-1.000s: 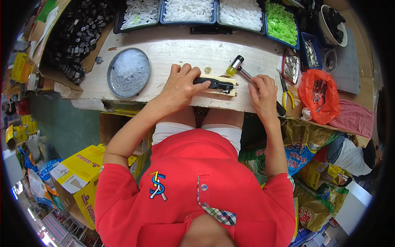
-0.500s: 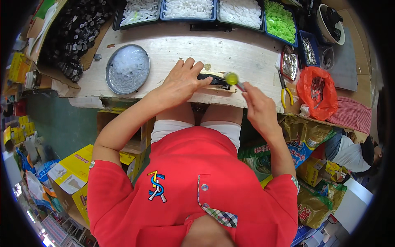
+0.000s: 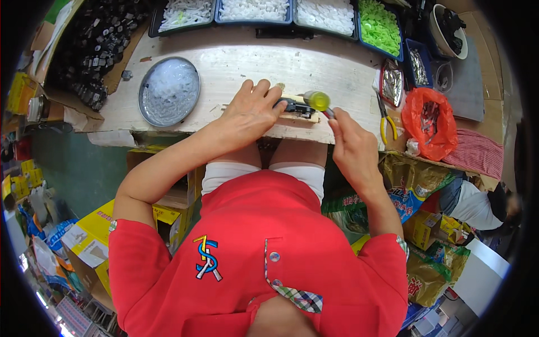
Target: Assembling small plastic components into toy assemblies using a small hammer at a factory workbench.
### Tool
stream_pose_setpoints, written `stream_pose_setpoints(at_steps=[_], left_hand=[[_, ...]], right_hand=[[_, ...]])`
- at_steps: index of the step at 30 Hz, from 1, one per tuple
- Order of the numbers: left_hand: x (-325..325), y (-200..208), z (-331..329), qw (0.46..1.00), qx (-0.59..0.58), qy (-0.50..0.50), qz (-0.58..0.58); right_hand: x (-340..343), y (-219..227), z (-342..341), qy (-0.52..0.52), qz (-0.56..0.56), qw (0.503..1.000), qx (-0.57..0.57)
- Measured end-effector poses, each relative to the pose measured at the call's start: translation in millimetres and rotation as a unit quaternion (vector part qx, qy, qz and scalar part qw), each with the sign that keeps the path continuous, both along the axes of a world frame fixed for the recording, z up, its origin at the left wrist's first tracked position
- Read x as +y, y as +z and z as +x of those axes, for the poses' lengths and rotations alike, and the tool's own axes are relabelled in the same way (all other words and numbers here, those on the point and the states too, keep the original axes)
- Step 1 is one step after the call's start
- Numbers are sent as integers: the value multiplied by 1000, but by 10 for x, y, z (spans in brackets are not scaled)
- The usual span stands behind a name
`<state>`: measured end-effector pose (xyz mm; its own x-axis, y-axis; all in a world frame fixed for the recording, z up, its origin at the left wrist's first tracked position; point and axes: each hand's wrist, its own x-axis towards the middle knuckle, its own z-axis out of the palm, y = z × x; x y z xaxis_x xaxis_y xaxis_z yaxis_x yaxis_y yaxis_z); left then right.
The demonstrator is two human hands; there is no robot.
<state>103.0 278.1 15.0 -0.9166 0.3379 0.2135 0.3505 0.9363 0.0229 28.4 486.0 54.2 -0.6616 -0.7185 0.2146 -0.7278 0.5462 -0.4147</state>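
Note:
My left hand point(image 3: 252, 111) lies over the left end of a long black plastic part point(image 3: 297, 108), its thumb and fingers closed on it. The part sits on a pale wooden block point(image 3: 307, 118) near the table's front edge. In my right hand point(image 3: 355, 141) is a small hammer with a translucent yellow-green head point(image 3: 319, 101), gripped by its handle. The hammer head is at the right end of the black part; whether the two touch, I cannot tell.
A round metal tray point(image 3: 144, 106) of whitish translucent pieces stands to the left, beside a heap of black parts point(image 3: 95, 56). Bins of white and green pieces point(image 3: 379, 28) line the back. Pliers point(image 3: 387, 124) and a red plastic bag point(image 3: 412, 115) lie to the right.
The view has shifted slightly. My left fingers have curled a little more over the black part. The hammer head stays near its right end.

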Motion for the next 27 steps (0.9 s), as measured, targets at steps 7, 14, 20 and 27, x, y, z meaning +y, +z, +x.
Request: stream_pose_setpoints(at_steps=[7,14,20,27], left_hand=[[27,16,-16,999,16,-2,-42],[-16,41,-55,999,-19,-14,-33],[3,21,-10,999,-11,-22,-41],[-16,-6,-55,999,-11,-35,28]], right_hand=[[-40,2,-87,14,192,981,-23],[-7,-12,-54,7,107,994,26],[-63,34,-112,14,122,992,20],[-40,-119,-41,7,185,982,44]])
